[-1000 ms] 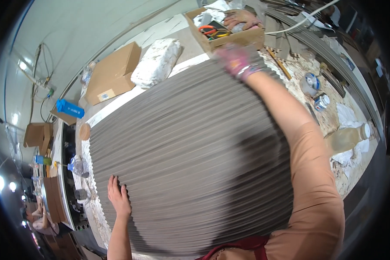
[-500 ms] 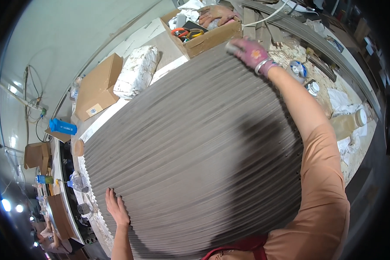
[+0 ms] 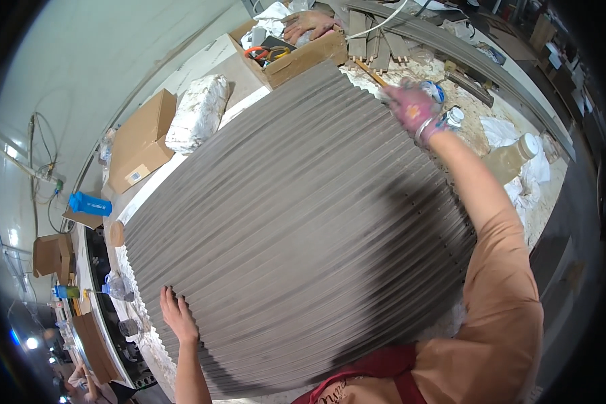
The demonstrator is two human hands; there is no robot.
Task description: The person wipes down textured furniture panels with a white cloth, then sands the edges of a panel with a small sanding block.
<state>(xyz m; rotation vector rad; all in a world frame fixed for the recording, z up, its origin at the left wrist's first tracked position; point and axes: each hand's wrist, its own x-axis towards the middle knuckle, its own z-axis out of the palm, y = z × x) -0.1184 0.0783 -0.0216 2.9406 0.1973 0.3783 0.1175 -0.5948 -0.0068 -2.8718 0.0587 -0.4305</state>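
Observation:
Long narrow grey-brown strips (image 3: 283, 222) lie side by side in front of me, their ends forming a toothed edge on both sides. My left hand (image 3: 180, 318) is bare and rests on them near their left ends, fingers stretched out. At the far right ends is my right hand (image 3: 414, 113) in a pink glove with a flower on it, smeared by motion. A thin orange-brown stick (image 3: 370, 73) reaches up to its fingertips; whether the hand grips it cannot be made out. A blue-rimmed container (image 3: 432, 90) shows partly behind the glove.
An open cardboard box (image 3: 310, 59) with scissors and a stained glove stands at the far edge. Beside it are a white wrapped bundle (image 3: 198, 114) and a brown carton (image 3: 141, 141). To the right stand a small bottle (image 3: 454, 116) and a yellowish jar (image 3: 510, 160).
My right hand has moved right and toward me, off the far strips to their right ends. The orange-brown stick now shows by its fingertips. My left hand stays on the strips.

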